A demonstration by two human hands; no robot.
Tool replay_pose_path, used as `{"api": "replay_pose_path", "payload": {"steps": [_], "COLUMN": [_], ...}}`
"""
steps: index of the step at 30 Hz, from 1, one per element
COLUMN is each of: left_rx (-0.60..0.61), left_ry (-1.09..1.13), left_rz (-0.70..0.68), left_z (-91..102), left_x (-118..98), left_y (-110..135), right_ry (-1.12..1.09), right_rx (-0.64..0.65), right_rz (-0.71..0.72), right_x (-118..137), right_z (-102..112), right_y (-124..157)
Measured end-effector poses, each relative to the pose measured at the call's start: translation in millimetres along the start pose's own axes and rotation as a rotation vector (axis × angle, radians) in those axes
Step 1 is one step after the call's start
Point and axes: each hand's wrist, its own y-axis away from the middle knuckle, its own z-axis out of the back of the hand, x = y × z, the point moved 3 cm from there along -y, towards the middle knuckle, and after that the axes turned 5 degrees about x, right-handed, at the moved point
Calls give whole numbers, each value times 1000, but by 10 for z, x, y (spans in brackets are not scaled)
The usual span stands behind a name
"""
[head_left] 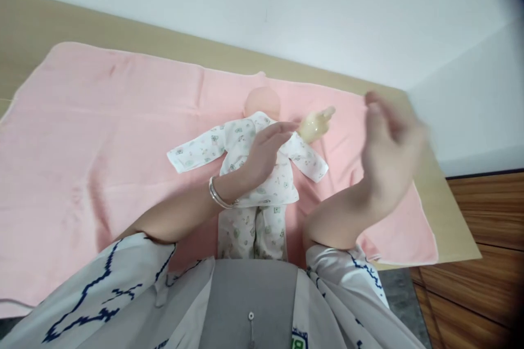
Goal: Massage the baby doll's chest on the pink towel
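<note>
grey-and-white clothing (251,283), your own, fills the foreground below a printed white top (241,144) spread on a pink cloth (135,120). beyond the top's collar sits a rounded, head-like form (262,101); on the top's near side, printed trousers (235,229) run toward you. the top's long axis points away from your body, its sleeves reaching out to both sides.

your left hand (266,155), a silver bangle (215,198) on its wrist, is the nearer one: it crosses the top's chest, fingers straight and together, aimed past the top's right shoulder. at those fingertips is a glossy, pale hand-shaped piece (314,125), just beyond the top's right sleeve, its long axis slanting away to the far right. whether your fingertips grip it cannot be told.

your right hand (387,152), blurred, is raised well to the right of the top, fingers apparently bent; its grip cannot be made out.
</note>
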Motion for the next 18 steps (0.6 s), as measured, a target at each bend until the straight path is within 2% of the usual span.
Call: {"api": "replay_pose_path", "payload": {"steps": [3,6,10,13,18], "left_rx": [34,-11,-60,-52,-36], "left_ry": [433,688,800,844,870], "left_rz": [280,460,541,614,666], "left_z": [-287,-467,-541,-547,-495], "left_x": [12,48,154,242,302], "left_y": [-246,-433,-545,-560,-514], "right_ry": [-17,-30,62,154,254], "right_rx": [-34,45,102,154,83], "right_rz": [-95,-31,-51,-62,-54], "right_x": [-96,-150,-153,-90,-53], "right_z": [-73,-228,-325,-362,-417], "right_y": [-191,-355,-439,-454,-488]}}
